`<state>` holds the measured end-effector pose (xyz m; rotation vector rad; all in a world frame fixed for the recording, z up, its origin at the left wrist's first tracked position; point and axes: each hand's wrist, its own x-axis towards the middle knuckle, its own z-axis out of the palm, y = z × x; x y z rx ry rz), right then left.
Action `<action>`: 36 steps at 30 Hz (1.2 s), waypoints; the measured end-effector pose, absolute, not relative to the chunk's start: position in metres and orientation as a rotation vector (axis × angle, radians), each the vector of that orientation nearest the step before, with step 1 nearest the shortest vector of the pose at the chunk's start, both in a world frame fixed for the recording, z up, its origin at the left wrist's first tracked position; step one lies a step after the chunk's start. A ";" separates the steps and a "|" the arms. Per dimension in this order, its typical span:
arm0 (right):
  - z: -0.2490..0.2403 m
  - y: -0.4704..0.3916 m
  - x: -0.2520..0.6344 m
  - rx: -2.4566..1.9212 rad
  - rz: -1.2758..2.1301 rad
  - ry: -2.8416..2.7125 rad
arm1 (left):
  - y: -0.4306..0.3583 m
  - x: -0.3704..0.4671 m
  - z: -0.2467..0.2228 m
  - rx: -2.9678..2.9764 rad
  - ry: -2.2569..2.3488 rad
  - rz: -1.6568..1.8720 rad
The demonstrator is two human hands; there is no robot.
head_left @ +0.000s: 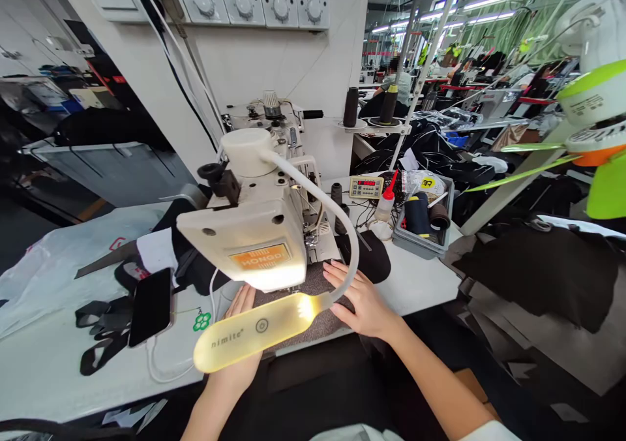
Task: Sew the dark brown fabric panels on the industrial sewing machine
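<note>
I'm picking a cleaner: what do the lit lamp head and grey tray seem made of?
Lamp head: probably smooth translucent plastic, since light glows through it.
Grey tray: likely rigid plastic, fairly matte, judging by its even color.

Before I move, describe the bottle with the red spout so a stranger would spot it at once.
From the white sewing machine, go right across the tabletop to the gray bin. Just left of it, next to the small control box with red digits, stands a pale bottle. Its pointed red spout sets it apart from the dark thread spools nearby.
</note>
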<state>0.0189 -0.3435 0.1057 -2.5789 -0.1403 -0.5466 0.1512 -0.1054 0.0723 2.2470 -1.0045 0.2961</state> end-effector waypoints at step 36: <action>0.100 -0.331 0.010 -2.616 -0.673 -0.114 | -0.100 0.134 0.074 2.386 -0.964 0.260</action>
